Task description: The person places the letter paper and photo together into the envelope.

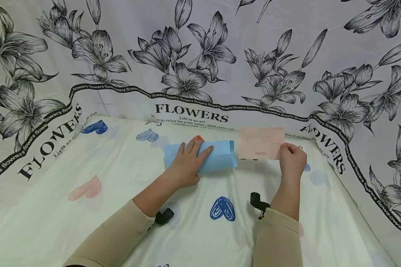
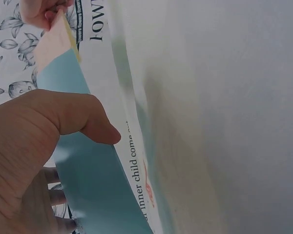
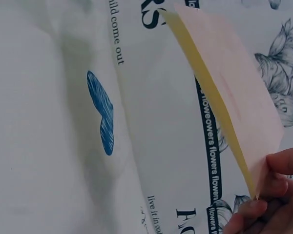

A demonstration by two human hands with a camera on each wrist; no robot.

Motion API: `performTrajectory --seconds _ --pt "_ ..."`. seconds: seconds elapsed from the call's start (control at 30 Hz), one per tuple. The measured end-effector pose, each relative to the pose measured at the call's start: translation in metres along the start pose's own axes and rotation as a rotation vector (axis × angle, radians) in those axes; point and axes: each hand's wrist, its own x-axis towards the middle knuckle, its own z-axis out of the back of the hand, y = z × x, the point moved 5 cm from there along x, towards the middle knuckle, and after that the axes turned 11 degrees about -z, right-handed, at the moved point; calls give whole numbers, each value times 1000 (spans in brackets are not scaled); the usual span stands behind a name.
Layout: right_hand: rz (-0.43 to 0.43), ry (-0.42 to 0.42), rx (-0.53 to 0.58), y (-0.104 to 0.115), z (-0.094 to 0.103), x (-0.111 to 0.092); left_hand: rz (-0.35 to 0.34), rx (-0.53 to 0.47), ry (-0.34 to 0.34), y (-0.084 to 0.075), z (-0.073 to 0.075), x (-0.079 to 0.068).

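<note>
My left hand (image 1: 187, 165) holds a light blue envelope (image 1: 220, 155), its fingers spread over the face and the thumb at the near edge. The left wrist view shows that thumb bent over the edge of the blue envelope (image 2: 95, 185). At the envelope's right end, a flap stands out. Just right of it, my right hand (image 1: 293, 159) pinches a pale pink card (image 1: 260, 142) by its right edge. The card is held up, and a yellow strip runs along its lower edge in the right wrist view (image 3: 210, 92). A small orange patch (image 1: 198, 138) shows by the left fingertips.
A white cloth (image 1: 120, 215) with printed blue and pink hearts covers the surface beneath. Behind it rises a sheet (image 1: 120, 104) with black flower drawings and lettering. Small black devices (image 1: 164, 217) sit at both wrists.
</note>
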Motion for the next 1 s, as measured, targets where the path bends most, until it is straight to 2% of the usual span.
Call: performTrajectory --seconds 0.33,0.8,1.0 --pt "41 32 -24 3 -4 -1 2 -3 8 -1 -1 0" --pt "142 -33 76 10 0 -6 22 0 23 -1 0 -1" --pt "169 -5 106 12 -1 -6 39 13 25 -1 0 -1"
